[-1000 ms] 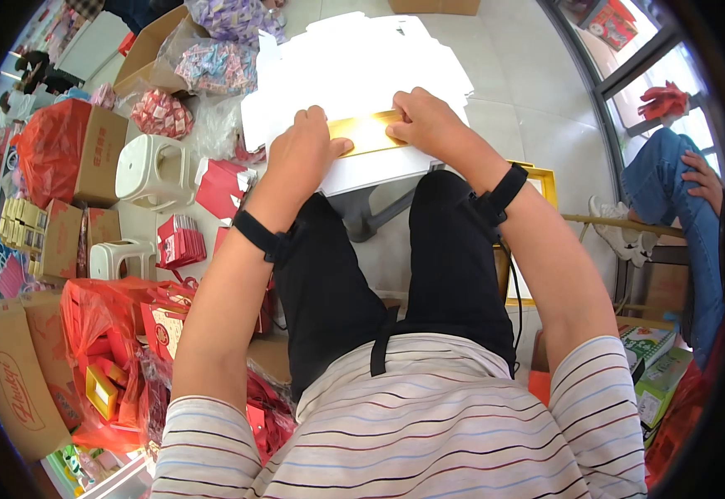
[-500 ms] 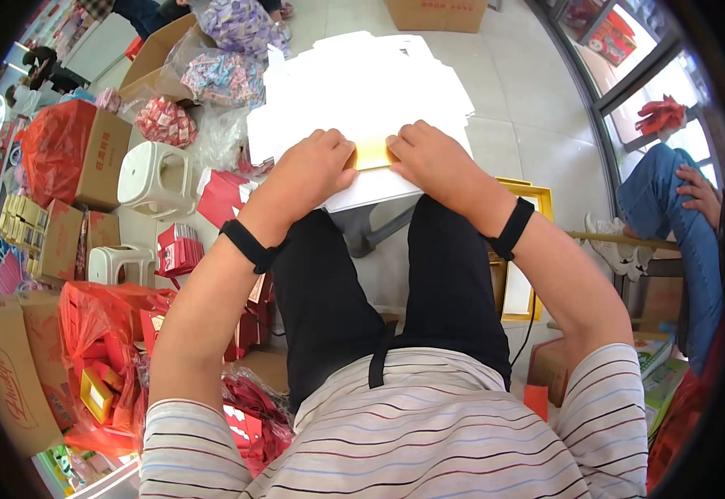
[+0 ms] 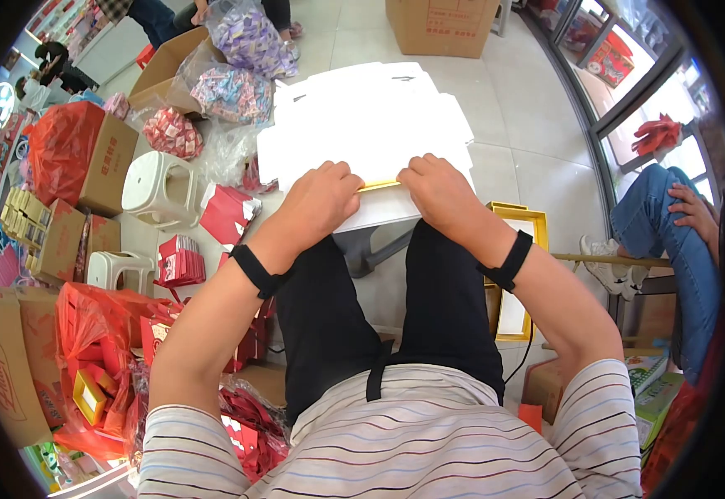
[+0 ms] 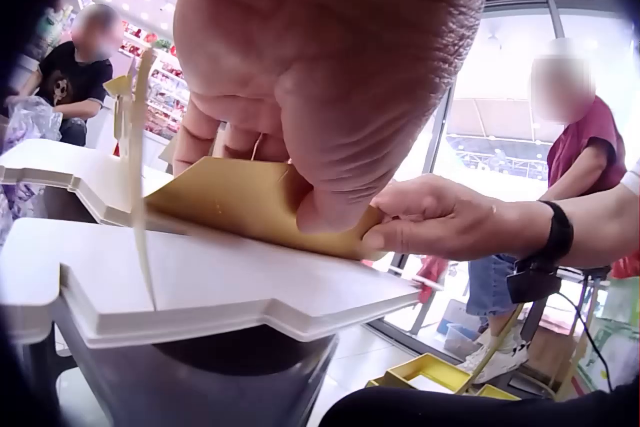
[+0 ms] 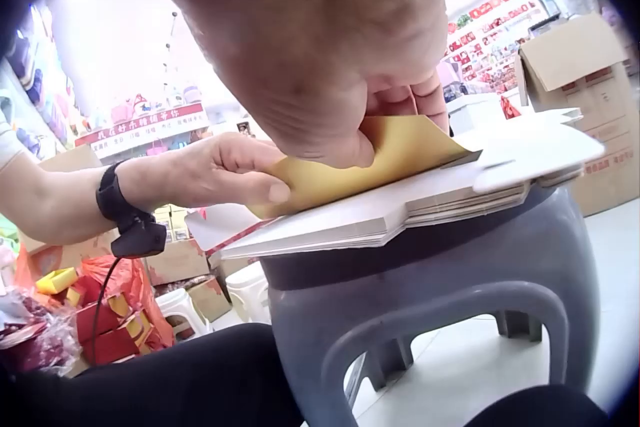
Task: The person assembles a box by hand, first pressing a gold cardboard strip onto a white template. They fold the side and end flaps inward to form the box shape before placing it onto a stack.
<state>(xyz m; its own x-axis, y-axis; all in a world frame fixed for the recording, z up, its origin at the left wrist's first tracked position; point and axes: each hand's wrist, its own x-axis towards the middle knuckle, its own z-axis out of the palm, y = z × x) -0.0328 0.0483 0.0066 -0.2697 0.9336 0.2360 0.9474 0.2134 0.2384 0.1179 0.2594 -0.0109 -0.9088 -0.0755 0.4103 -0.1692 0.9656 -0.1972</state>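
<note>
A stack of flat white cardboard box blanks [image 3: 362, 125] lies on a grey plastic stool [image 5: 430, 292]. Along its near side a gold-faced flap [image 4: 235, 197] stands tilted up; in the head view only its thin gold edge shows. My left hand [image 3: 322, 201] pinches one end of the flap, thumb on the gold face and fingers behind. At the other end my right hand [image 3: 443, 193] grips it likewise, its thumb against the gold face [image 5: 415, 152] in the right wrist view. Both hands wear black wrist straps.
Gold-rimmed boxes [image 3: 542, 233] sit on the floor by my right leg. To the left stand white stools [image 3: 148, 185], red paper bags [image 3: 227, 214] and cartons [image 3: 106, 162]. A person in jeans [image 3: 658, 212] sits at the right, and a large carton [image 3: 441, 29] is ahead.
The gold flap, which showed its broad face a second ago, is tilted up and now shows as a narrow edge. Both hands have come closer together and nearer my body.
</note>
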